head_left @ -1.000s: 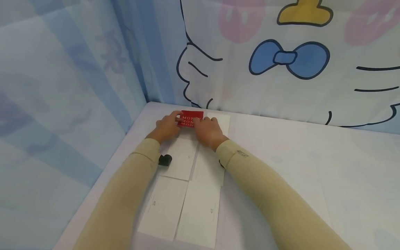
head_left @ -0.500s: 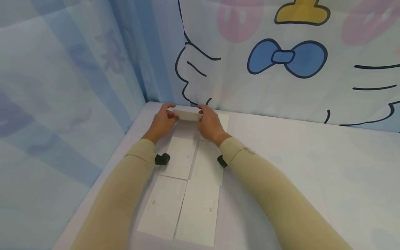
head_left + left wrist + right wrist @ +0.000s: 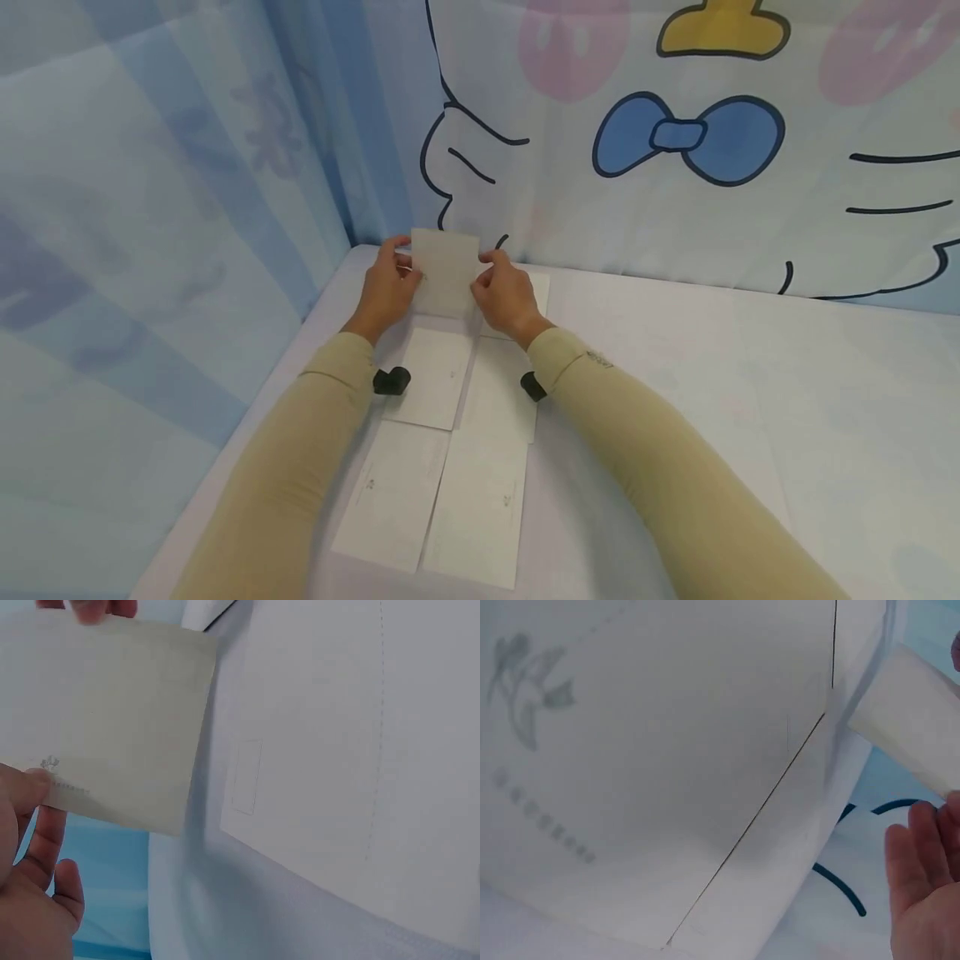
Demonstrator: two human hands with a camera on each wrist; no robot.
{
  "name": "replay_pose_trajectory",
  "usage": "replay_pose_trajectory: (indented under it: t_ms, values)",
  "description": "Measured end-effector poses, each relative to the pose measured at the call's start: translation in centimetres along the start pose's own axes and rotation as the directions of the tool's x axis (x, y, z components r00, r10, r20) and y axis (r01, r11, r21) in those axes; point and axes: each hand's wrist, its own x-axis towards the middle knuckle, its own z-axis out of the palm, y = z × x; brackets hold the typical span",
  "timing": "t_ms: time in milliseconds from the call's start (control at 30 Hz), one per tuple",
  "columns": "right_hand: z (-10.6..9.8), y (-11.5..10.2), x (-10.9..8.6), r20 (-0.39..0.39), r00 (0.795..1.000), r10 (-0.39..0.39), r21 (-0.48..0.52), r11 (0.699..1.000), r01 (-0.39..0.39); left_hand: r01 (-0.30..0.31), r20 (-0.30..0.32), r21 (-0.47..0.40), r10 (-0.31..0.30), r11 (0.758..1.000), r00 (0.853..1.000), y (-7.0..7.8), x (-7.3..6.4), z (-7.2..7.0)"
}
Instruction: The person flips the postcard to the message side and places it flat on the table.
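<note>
A postcard stands raised at the far left end of the table, its pale back facing me. My left hand pinches its left edge, thumb on the back. At the right edge, my right hand pinches it too. The left wrist view shows a small printed emblem on the postcard beside the left thumb. Below, more postcards lie blank side up in two columns: one postcard nearest the raised one, another to its right, and a farther one partly behind the right hand.
Two more postcards lie side by side nearer me. A white cloth covers the table, which runs on to the right. Patterned curtains hang along the left side and behind the far edge. A dark wrist mount sits under the left sleeve.
The postcard's red, lettered face showed a second ago. Both hands have turned it over and tilted it upright, so its pale back now faces me.
</note>
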Motion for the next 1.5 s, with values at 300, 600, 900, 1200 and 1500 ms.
replay_pose_trajectory:
  t_ms: [300, 600, 900, 1200, 1500]
  values:
    - [0.5, -0.3, -0.2, -0.087, 0.994, -0.072, -0.013, 0.997, 0.071, -0.113, -0.132, 0.028, 0.116, 0.993, 0.984, -0.1, -0.1, 0.4]
    - [0.7, 0.3, -0.2, 0.080, 0.997, -0.013, -0.158, 0.987, 0.026, -0.173, 0.044, 0.196, 0.168, 0.965, 0.985, -0.7, -0.3, 1.3]
    - [1.1, 0.9, -0.1, 0.218, 0.975, 0.036, -0.310, 0.950, 0.034, -0.073, 0.187, 0.315, 0.014, 0.946, 0.982, -0.8, -0.2, 2.3]
    - [1.2, 0.6, -0.3, 0.272, 0.958, 0.091, -0.450, 0.892, 0.043, -0.024, 0.217, 0.338, -0.053, 0.941, 0.975, -1.0, 0.0, 2.9]
    - [1.2, 0.8, -0.4, 0.303, 0.946, 0.116, -0.515, 0.855, 0.060, 0.034, 0.241, 0.345, -0.124, 0.938, 0.962, -1.0, 0.0, 3.1]
